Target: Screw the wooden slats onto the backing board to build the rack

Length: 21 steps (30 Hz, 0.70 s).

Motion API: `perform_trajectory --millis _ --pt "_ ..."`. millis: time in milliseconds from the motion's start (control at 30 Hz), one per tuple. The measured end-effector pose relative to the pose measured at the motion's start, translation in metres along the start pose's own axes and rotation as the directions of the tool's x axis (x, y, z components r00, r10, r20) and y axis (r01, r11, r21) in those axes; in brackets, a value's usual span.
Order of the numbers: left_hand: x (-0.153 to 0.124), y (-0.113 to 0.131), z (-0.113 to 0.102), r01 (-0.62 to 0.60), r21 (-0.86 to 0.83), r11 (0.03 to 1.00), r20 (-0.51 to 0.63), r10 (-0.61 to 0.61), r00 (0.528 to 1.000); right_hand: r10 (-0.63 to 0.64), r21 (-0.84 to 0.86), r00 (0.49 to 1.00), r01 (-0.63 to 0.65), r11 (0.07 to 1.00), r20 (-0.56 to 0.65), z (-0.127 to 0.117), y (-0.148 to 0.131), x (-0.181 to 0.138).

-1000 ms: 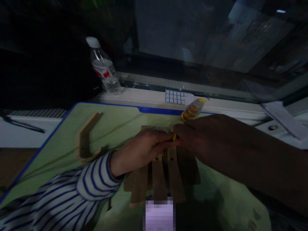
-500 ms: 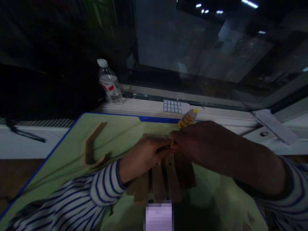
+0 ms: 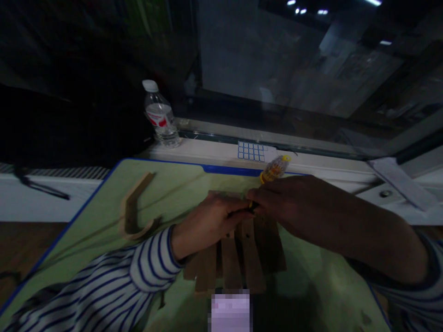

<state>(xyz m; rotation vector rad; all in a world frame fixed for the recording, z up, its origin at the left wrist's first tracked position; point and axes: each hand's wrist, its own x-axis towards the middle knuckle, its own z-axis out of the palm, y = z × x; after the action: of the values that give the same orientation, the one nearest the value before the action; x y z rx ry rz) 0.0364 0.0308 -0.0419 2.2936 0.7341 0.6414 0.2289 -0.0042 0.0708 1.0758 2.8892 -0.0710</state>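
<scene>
Your right hand [image 3: 289,200] pinches a small yellow piece [image 3: 251,204] above flat wooden slats [image 3: 230,263] with round holes — your left hand [image 3: 209,221] meets it, its grip unclear. A bent wooden strip [image 3: 123,216] curves across the green tabletop [image 3: 173,189].

No words or numbers can be read. Beyond the far left corner of the green tabletop [image 3: 182,193], a clear water bottle [image 3: 168,136] stands on the white sill [image 3: 214,154] with a red-and-white label [image 3: 159,120] around its middle — the lettering is too small and blurred to make out. A white card [image 3: 251,151], lying on the same sill just past the tabletop's far edge, bears rows of blue-outlined squares — whether anything is written inside them cannot be told.
</scene>
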Motion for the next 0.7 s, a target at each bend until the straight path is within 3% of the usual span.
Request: perform_trajectory --millis 267,533,700 --pt "0.0 0.001 -0.005 0.031 -0.056 0.998 0.066 -0.027 0.997 -0.081 -0.037 0.979 0.076 0.996 -0.185 0.004 -0.004 -0.01" --pt "-0.001 0.001 -0.006 0.042 -0.096 0.994 0.095 -0.033 0.995 -0.08 -0.062 0.973 0.068 0.996 -0.216 0.008 -0.007 -0.016" --pt "0.0 0.003 -0.007 0.064 -0.115 0.991 0.103 -0.052 0.993 -0.015 0.036 0.987 0.021 0.999 -0.16 0.016 -0.003 -0.015"
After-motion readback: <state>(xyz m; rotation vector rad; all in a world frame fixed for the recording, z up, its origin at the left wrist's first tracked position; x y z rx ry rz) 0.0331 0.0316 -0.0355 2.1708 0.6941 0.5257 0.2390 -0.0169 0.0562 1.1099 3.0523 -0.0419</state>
